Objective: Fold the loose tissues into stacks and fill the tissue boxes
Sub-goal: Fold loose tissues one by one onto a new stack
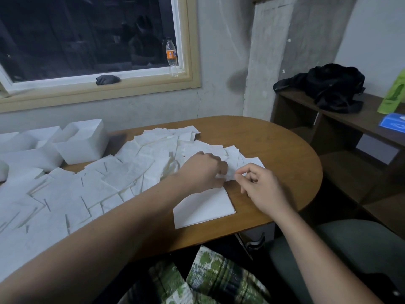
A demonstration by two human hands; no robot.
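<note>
The left grip [203,170] and the right grip [260,183] are close together over the right part of the worktop [285,161]. Between them is one small tissue [229,175]. The right grip pinches its right edge with thumb and first finger. The left grip has its fingers curled on the left edge, so both seem to hold the same tissue.

The tissue is at the near edge of the big spread of loose tissues [87,183]. That spread covers the left and middle of the worktop.

The thing to watch is the neat stack [203,209]. It lies flat on the worktop, just in front of both grips, on the side nearer the person. Its long side runs from left to right, and its right end is turned a little away from the person. Its far edge is right under the left grip's wrist. So I think the tissue only has to come a short way back toward the person to land on it. It should be turned so its long side lines up with the stack.

Both grips are about as near to the stack, with the left one more right over it.

The tissue boxes [83,145] sit far off at the back left, past the loose tissues. The left grip is on their side. I think filling them comes later.
</note>
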